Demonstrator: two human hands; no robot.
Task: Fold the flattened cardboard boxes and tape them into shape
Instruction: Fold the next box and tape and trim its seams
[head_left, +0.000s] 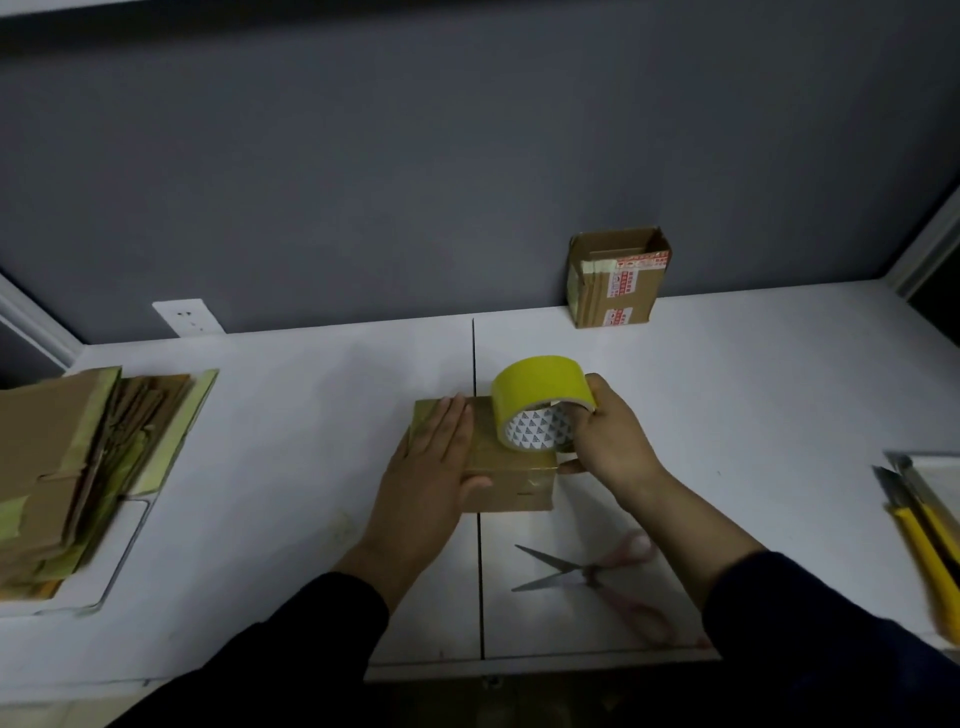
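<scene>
The small brown cardboard box (511, 491) sits in the middle of the frame, right under my hands. My left hand (431, 467) lies flat and open on its left part. My right hand (608, 441) grips the round yellow tape roll (535, 384), which stands on the box's right part. The roll's hole faces me, so I think the tape will run sideways. My right hand is the one to pull it.
</scene>
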